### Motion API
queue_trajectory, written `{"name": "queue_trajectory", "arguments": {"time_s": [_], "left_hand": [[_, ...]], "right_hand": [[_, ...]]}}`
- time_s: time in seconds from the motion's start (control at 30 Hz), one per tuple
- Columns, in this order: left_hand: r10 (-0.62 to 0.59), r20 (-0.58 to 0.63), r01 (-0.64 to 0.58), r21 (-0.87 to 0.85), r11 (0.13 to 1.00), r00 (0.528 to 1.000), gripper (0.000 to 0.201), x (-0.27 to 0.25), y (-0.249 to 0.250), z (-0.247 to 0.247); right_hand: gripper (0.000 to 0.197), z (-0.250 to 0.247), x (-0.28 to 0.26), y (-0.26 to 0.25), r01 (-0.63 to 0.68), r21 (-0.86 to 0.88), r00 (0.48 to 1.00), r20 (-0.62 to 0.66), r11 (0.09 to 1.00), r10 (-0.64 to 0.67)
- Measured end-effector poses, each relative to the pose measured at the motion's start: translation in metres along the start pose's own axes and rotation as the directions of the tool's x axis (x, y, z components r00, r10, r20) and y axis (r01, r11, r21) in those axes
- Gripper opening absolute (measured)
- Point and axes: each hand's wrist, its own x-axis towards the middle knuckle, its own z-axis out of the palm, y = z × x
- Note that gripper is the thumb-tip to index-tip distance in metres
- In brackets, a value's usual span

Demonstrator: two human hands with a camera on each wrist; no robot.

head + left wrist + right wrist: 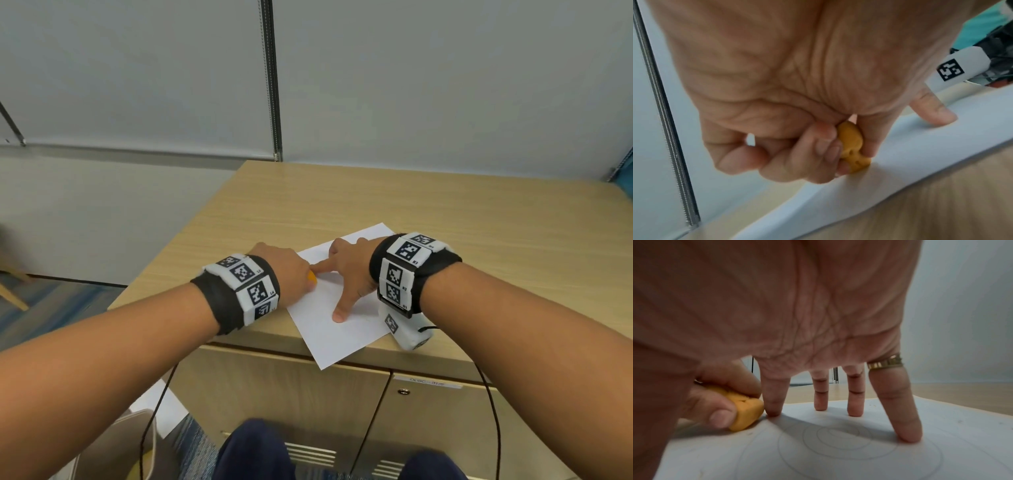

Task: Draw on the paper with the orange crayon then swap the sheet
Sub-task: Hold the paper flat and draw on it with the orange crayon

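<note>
A white sheet of paper (pixel 342 329) lies askew on the wooden table (pixel 445 212), its near corner hanging over the front edge. My left hand (pixel 287 270) grips a chunky orange crayon (pixel 851 146) at the sheet's left edge, and the crayon's tip (pixel 745 415) touches the paper (pixel 838 459). My right hand (pixel 346 270) rests on the sheet with straight, spread fingers (pixel 906 426); its forefinger points at the crayon. Faint grey spiral lines (pixel 838 443) show on the paper under the right palm.
The table is a cabinet top with two doors and a lock (pixel 404 391) below the front edge. A white marker-tagged camera block (pixel 407 330) hangs off my right wrist by the paper's right corner. Black cables run down past my knees. A white sheet (pixel 161 407) lies on the floor at lower left.
</note>
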Motion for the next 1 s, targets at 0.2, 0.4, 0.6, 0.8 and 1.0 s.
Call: {"name": "queue_trajectory", "arguments": {"time_s": [0.2,0.4,0.6,0.8,1.0], "left_hand": [[0.223,0.012,-0.22,-0.101,0.97,0.975,0.046,-0.019,0.014,0.003],[0.048,0.019,-0.048,-0.001,0.999,0.999,0.049,0.008,-0.007,-0.001],[0.258,0.008,-0.258,-0.018,0.966,0.966,0.043,-0.027,0.019,0.003],[0.039,0.002,-0.039,0.076,0.996,0.999,0.047,0.004,-0.007,-0.006],[0.221,-0.025,-0.221,-0.005,0.975,0.975,0.042,-0.024,0.018,0.007]], "right_hand": [[0.109,-0.001,0.003,0.0,-0.005,-0.033,1.0,0.02,0.999,0.005],[0.106,-0.001,0.001,-0.002,-0.016,-0.006,1.0,0.019,1.0,0.016],[0.117,-0.001,0.003,0.0,-0.008,-0.035,0.999,0.04,0.999,0.01],[0.106,-0.001,0.0,-0.001,0.004,-0.006,1.0,0.025,1.0,-0.004],[0.117,-0.002,0.004,-0.002,-0.012,-0.041,0.999,0.047,0.999,0.014]]}}
